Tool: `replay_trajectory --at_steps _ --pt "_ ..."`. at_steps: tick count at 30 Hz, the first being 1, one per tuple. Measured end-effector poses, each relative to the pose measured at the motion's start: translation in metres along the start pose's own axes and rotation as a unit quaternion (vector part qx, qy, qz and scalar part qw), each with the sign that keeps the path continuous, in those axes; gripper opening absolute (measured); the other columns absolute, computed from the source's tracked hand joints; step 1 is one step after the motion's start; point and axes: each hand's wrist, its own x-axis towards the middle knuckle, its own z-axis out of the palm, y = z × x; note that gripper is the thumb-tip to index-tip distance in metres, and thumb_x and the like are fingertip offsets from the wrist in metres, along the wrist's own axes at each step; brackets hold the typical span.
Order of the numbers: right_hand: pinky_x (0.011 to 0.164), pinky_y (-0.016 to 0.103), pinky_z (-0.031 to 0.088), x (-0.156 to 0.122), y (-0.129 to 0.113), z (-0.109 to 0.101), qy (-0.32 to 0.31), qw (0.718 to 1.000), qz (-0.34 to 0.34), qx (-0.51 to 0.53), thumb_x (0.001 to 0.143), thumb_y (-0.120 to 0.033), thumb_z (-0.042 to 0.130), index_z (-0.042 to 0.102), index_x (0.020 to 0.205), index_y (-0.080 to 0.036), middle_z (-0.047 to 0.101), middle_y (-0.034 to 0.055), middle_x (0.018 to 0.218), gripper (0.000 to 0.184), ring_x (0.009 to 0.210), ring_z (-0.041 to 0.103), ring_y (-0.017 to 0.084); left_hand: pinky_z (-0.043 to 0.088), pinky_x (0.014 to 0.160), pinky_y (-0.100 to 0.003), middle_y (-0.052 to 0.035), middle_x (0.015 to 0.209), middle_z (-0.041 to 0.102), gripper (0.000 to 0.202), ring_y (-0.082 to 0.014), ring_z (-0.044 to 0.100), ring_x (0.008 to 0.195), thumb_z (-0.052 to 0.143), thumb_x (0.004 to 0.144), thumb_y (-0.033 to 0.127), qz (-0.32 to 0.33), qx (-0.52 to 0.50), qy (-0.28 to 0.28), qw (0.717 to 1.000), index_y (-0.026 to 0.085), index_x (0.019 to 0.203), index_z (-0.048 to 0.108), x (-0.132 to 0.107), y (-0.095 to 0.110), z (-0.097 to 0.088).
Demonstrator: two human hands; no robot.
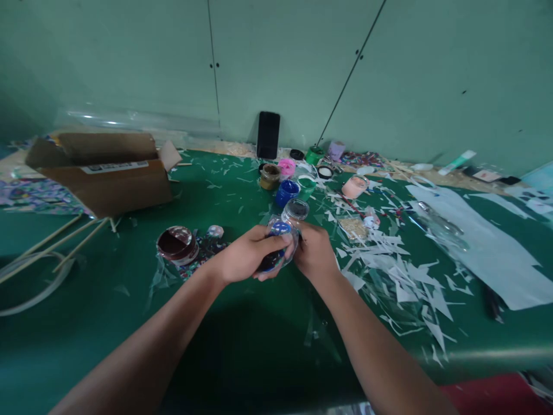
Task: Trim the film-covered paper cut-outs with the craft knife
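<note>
Head view: small clear jar (280,243), blue contents, held above green table (108,300); left hand (244,256) fingers wrapped round jar body; right hand (314,251) fingers curled on its right side. Judgement: keep jar level, left grip firm, clear of paper scraps (401,279)

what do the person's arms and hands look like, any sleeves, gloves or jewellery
Both forearms are bare as far up as the picture shows: no sleeves or cuffs. The left hand and right hand are ungloved, with no watch, bracelet or ring visible, though some fingers are hidden behind the small clear jar. No markings, tape or bandages show.
</note>
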Motion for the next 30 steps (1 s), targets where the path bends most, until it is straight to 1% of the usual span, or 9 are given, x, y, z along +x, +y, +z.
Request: replay_trajectory --at_steps 4,8,13,15,19,23,26,28,30 --pt "0.061 0.026 0.047 0.0011 -0.0009 -0.0019 -0.028 0.999 0.010 0.017 0.081 -0.014 0.045 0.059 0.075 -0.022 0.069 0.0037 0.071 0.017 0.066 0.066 0.019 0.035 0.047 -0.024 0.0064 0.036 0.040 0.037 -0.0082 0.035 0.033 0.042 0.097 0.030 -0.011 -0.023 -0.026 0.999 0.017 0.064 0.053 -0.0012 0.0007 -0.0032" --pt "0.058 0.025 0.044 0.0018 -0.0022 -0.0025 -0.079 0.996 0.014 0.048 0.079 -0.018 0.052 0.054 0.067 -0.022 0.063 0.0013 0.065 0.012 0.060 0.062 0.018 0.034 0.044 -0.024 0.0051 0.037 0.043 0.038 -0.0075 0.035 0.032 0.042 0.097 0.027 -0.041 -0.019 -0.066 0.997 0.017 0.061 0.052 -0.0004 -0.0009 -0.0029" --pt "0.057 0.025 0.043 -0.0006 0.0006 0.0022 -0.069 0.992 0.040 0.101 0.078 -0.020 0.055 0.051 0.065 -0.023 0.058 -0.0007 0.061 0.014 0.058 0.058 0.017 0.032 0.040 -0.022 0.0064 0.038 0.043 0.033 -0.0067 0.034 0.030 0.048 0.093 0.029 -0.048 -0.041 -0.077 0.995 0.017 0.064 0.054 0.0019 -0.0037 -0.0010" --pt "0.056 0.026 0.043 -0.0019 0.0024 0.0033 -0.071 0.990 0.041 0.110 0.078 -0.021 0.056 0.052 0.065 -0.024 0.057 -0.0014 0.060 0.013 0.057 0.057 0.017 0.032 0.039 -0.022 0.0063 0.040 0.044 0.032 -0.0065 0.036 0.031 0.050 0.092 0.030 -0.056 -0.036 -0.066 0.996 0.017 0.064 0.055 0.0017 -0.0032 -0.0013" --pt "0.057 0.026 0.043 -0.0025 0.0022 0.0010 -0.062 0.990 0.035 0.124 0.079 -0.021 0.053 0.057 0.070 -0.023 0.059 -0.0012 0.063 0.011 0.058 0.058 0.017 0.037 0.042 -0.021 0.0025 0.053 0.054 0.029 -0.0083 0.047 0.040 0.060 0.086 0.036 -0.066 0.008 -0.014 0.998 0.016 0.066 0.062 -0.0006 -0.0011 -0.0012" --pt "0.057 0.025 0.042 -0.0001 -0.0015 -0.0040 -0.034 0.991 0.008 0.130 0.081 -0.022 0.053 0.056 0.069 -0.022 0.059 -0.0010 0.063 0.013 0.058 0.057 0.016 0.040 0.045 -0.022 0.0011 0.061 0.057 0.027 -0.0118 0.053 0.050 0.064 0.081 0.043 -0.102 -0.014 0.062 0.993 0.017 0.073 0.065 -0.0009 -0.0042 -0.0017" --pt "0.053 0.024 0.039 0.0016 -0.0026 -0.0057 -0.021 0.995 0.012 0.100 0.083 -0.023 0.051 0.052 0.065 -0.022 0.055 -0.0021 0.058 0.018 0.054 0.054 0.015 0.041 0.050 -0.024 0.0013 0.060 0.056 0.026 -0.0120 0.052 0.053 0.068 0.079 0.040 -0.048 0.027 0.094 0.994 0.017 0.068 0.064 0.0009 -0.0080 -0.0051" --pt "0.051 0.024 0.037 0.0019 -0.0025 -0.0057 -0.017 0.996 0.004 0.086 0.081 -0.023 0.050 0.049 0.064 -0.023 0.052 -0.0030 0.057 0.017 0.052 0.051 0.014 0.039 0.051 -0.024 0.0018 0.057 0.053 0.028 -0.0107 0.047 0.051 0.067 0.080 0.038 -0.013 0.059 0.089 0.994 0.017 0.062 0.062 0.0017 -0.0079 -0.0076" --pt "0.051 0.024 0.036 0.0016 -0.0026 -0.0050 -0.021 0.996 -0.006 0.087 0.078 -0.021 0.051 0.047 0.063 -0.023 0.052 -0.0034 0.056 0.016 0.051 0.050 0.014 0.038 0.052 -0.024 0.0012 0.058 0.054 0.028 -0.0106 0.047 0.053 0.064 0.082 0.036 -0.006 0.059 0.067 0.996 0.016 0.062 0.063 0.0018 -0.0058 -0.0088"
